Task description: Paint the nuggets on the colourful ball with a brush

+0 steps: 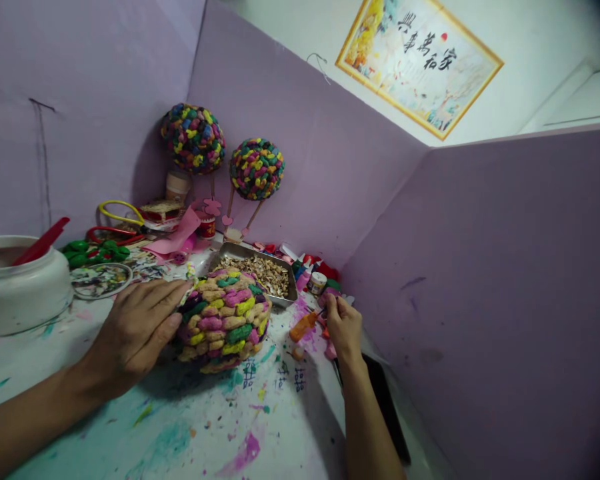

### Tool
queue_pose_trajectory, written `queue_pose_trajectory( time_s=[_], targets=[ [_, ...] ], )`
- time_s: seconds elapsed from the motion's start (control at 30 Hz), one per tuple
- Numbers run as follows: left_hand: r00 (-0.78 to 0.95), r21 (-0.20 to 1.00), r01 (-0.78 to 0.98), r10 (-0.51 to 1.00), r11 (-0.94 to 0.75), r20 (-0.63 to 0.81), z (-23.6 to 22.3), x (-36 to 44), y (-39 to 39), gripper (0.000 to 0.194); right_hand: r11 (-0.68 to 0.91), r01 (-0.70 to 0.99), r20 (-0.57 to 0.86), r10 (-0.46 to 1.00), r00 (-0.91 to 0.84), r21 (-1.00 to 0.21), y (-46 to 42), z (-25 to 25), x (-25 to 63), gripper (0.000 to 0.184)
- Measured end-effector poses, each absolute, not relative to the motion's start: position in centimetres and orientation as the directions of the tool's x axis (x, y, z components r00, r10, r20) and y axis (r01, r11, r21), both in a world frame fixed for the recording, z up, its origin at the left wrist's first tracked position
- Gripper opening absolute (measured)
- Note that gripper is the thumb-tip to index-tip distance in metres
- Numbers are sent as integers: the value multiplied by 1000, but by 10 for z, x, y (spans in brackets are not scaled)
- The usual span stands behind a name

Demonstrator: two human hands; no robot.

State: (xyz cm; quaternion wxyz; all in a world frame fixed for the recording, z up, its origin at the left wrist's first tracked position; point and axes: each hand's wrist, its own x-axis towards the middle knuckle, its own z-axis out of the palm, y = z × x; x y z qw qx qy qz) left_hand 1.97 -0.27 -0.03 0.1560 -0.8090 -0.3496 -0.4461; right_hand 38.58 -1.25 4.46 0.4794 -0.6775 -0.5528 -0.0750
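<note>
A ball (225, 320) covered in what look like peanut shells sits on the paint-stained table, some painted pink, yellow, green and purple, others bare tan. Against its left side rests my left hand (140, 327), fingers and thumb holding it; the fingertips are partly hidden. Right of the ball, my right hand (343, 323) is closed in a pinch on a thin dark stick, perhaps a paintbrush. The stick slants towards a small orange paint bottle (303, 327) just left of the fingers. Whether its tip is in the bottle, I cannot tell.
Behind the ball stands a metal tray (293, 290) of shell pieces. Two finished-looking colourful balls (257, 169) on sticks lean by the purple wall. At left are a white tub (20, 293), yellow-handled scissors (120, 212) and a paint-smeared lid (101, 280). A dark flat object (387, 407) lies beside my right forearm.
</note>
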Motion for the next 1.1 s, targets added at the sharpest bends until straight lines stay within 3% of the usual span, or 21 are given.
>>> queue_pose_trajectory(
  time_s=[1.1],
  targets=[
    [303, 173, 727, 537, -664, 787, 5, 22, -10, 45, 40, 843, 652, 654, 384, -536, -17, 44, 383, 55]
  ],
)
